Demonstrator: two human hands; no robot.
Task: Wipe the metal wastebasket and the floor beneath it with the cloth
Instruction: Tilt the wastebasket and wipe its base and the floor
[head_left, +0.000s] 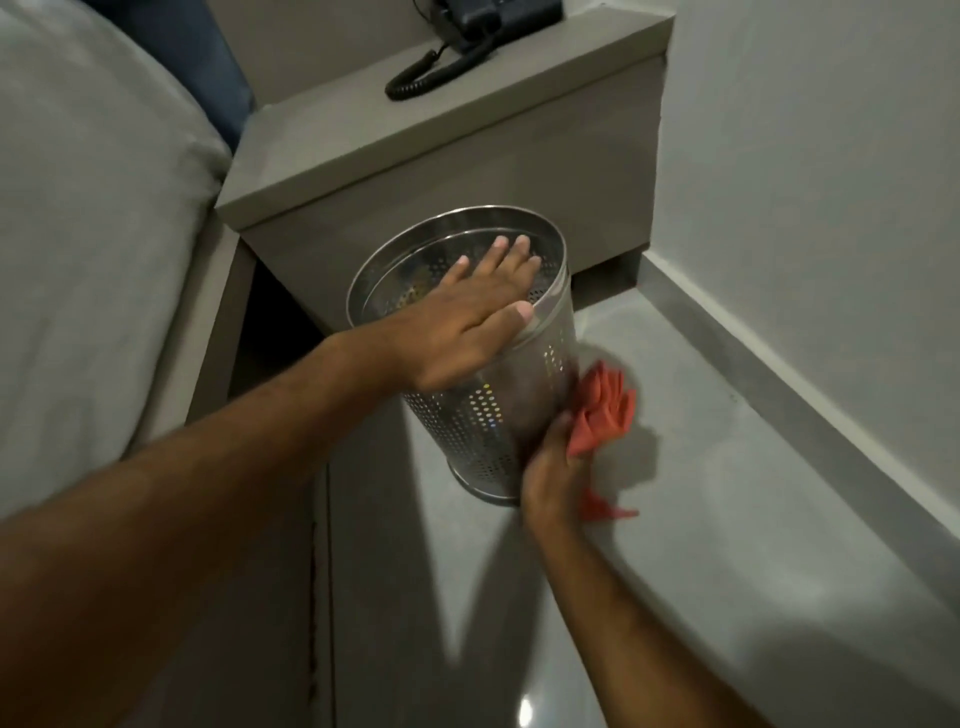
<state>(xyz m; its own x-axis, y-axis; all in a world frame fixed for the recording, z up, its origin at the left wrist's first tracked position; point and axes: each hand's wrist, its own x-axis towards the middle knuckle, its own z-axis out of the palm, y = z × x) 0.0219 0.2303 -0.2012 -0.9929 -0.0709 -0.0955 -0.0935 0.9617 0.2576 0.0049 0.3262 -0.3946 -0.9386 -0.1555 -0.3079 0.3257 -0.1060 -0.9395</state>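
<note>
Perforated steel wastebasket (493, 395) sits on the grey floor (675, 519) just in front of the grey nightstand (447, 171), tilted, its open mouth leaning toward the nightstand and its base edge on the floor near our right hand. We see the left hand (457, 322) laid flat over the rim, fingers (511, 249) spread wide across the opening and reaching inside, thumb along the near edge of the rim; it grips nothing, just presses on the top. Our right hand (553, 467) is low on the right side of the basket wall, closed around an orange-red cloth (602, 410), bunched, with most of it sticking up past the fingers against the perforated side and a small tail (605, 509) hanging out below the hand near the floor. Whether the cloth touches the floor we cannot tell; it does look pressed to the metal. A light skirting strip (779, 364) runs along the base of the right wall (831, 156), well apart from the basket. On the nightstand top, at the far edge of the view, a black telephone (493, 15) with its coiled cord (431, 73) trailing toward us. At left, grey bedding (93, 234) fills the side of the view, just beside the nightstand. Shadows of both arms fall on the floor below the basket. Some motion blur around the cloth.
</note>
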